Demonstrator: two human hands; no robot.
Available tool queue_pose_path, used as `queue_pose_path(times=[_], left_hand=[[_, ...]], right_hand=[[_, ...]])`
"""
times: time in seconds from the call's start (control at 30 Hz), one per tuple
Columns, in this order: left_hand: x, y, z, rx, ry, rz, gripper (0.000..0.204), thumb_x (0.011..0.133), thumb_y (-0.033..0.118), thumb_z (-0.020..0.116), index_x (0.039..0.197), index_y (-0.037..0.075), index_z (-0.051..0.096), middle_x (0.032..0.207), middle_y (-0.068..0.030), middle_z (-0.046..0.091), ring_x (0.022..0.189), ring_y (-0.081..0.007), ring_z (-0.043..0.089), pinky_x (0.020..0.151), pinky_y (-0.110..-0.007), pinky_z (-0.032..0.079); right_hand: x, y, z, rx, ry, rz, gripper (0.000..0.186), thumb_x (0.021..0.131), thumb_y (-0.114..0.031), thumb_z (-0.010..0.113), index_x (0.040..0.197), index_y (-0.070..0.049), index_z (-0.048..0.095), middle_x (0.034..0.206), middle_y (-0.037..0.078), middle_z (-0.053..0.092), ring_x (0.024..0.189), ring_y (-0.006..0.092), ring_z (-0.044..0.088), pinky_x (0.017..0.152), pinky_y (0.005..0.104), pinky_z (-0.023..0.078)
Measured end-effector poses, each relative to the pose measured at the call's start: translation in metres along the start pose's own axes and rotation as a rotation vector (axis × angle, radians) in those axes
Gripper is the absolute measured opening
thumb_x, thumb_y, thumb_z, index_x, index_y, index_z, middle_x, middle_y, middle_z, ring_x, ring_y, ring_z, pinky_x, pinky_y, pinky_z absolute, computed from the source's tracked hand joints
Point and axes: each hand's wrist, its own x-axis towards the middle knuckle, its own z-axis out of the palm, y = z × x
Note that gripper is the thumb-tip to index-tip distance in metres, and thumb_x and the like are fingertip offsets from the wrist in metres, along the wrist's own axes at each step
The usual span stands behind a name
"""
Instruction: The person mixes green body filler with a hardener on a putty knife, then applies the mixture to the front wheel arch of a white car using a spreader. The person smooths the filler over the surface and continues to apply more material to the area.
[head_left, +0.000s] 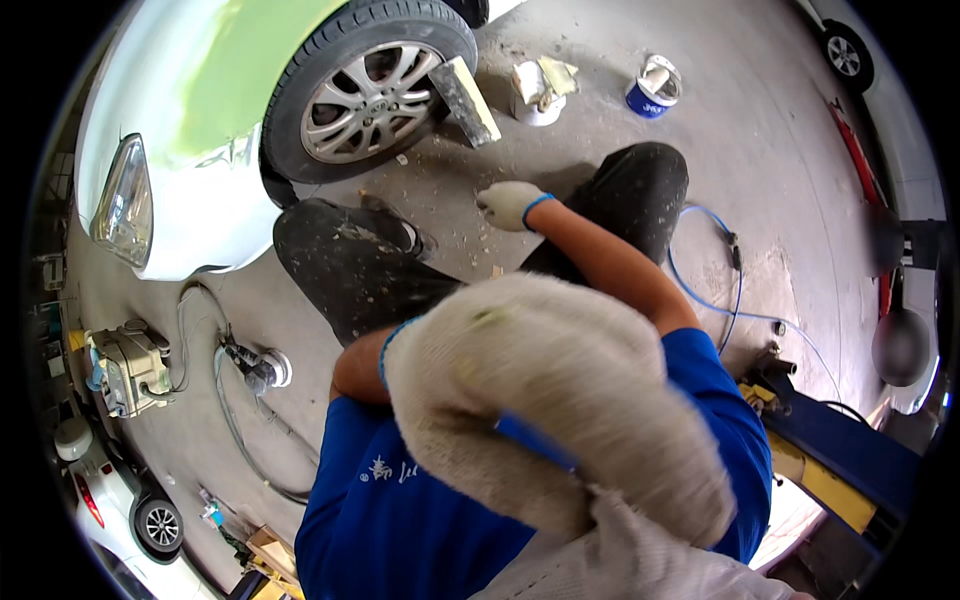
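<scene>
My left hand [545,400] is very close to the camera in a dirty off-white knitted glove, blurred by motion, its fingers closed on a pale fabric piece [660,560] at the lower edge. My right hand [508,205], also gloved, hangs between my dark-trousered knees with fingers curled in and no object visible in it. Beyond it, a long sanding block [460,100] leans by the wheel [365,105] of a white car [165,225] with a pale green patch on its fender.
A container topped with scrapers [540,105] and a blue tub [650,98] stand ahead. A sander [265,368], hoses and a boxy machine [130,370] lie left. A blue hose [700,300] and a blue-yellow lift arm [830,450] are right. Other cars [150,525] stand at the edges.
</scene>
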Motion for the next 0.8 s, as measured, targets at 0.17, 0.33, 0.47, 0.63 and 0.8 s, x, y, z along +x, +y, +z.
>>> queue_pose_path(times=[0.17, 0.33, 0.47, 0.63, 0.8], left_hand=[[-0.015, -0.025, 0.009, -0.069, 0.148, 0.275, 0.028, 0.088, 0.009, 0.074, 0.114, -0.002, 0.072, 0.101, -0.0109, 0.073, 0.085, -0.0175, 0.063, 0.074, -0.029, 0.052], [-0.017, 0.003, -0.024, 0.184, 0.158, 0.364, 0.028, 0.085, 0.008, 0.075, 0.111, -0.003, 0.074, 0.104, -0.0181, 0.073, 0.081, -0.0217, 0.064, 0.068, -0.034, 0.053], [-0.036, 0.019, -0.033, 0.193, 0.277, 0.188, 0.033, 0.08, 0.006, 0.079, 0.112, -0.003, 0.073, 0.105, -0.0192, 0.071, 0.084, -0.025, 0.066, 0.07, -0.036, 0.054], [-0.047, 0.014, -0.052, 0.395, 0.308, 0.214, 0.043, 0.078, 0.015, 0.083, 0.113, -0.005, 0.071, 0.108, -0.0194, 0.07, 0.088, -0.0268, 0.068, 0.075, -0.038, 0.055], [-0.074, 0.025, -0.083, 0.483, 0.54, 0.147, 0.066, 0.08, 0.008, 0.073, 0.139, -0.009, 0.048, 0.106, -0.0181, 0.069, 0.09, -0.0224, 0.066, 0.083, -0.036, 0.053]], right_hand=[[-0.002, -0.006, -0.002, -0.003, 0.036, -0.07, 0.027, 0.088, -0.022, 0.057, 0.109, -0.007, 0.067, 0.105, 0.02, 0.068, 0.098, 0.0411, 0.065, 0.086, 0.0518, 0.051], [-0.011, -0.01, -0.013, 0.068, 0.074, -0.077, 0.029, 0.09, -0.023, 0.057, 0.112, -0.008, 0.067, 0.107, 0.019, 0.066, 0.103, 0.0392, 0.064, 0.09, 0.0494, 0.051], [-0.012, -0.011, -0.01, 0.019, -0.009, 0.001, 0.03, 0.089, -0.024, 0.058, 0.114, -0.011, 0.068, 0.111, 0.018, 0.067, 0.105, 0.0393, 0.065, 0.09, 0.051, 0.052], [-0.015, -0.01, -0.024, -0.001, -0.028, -0.036, 0.029, 0.089, -0.024, 0.057, 0.113, -0.011, 0.067, 0.111, 0.018, 0.066, 0.106, 0.0384, 0.064, 0.091, 0.0501, 0.052], [-0.004, 0.011, -0.099, -0.14, 0.049, -0.033, 0.026, 0.087, -0.021, 0.058, 0.109, -0.009, 0.067, 0.107, 0.018, 0.068, 0.1, 0.0382, 0.067, 0.086, 0.0503, 0.055]])
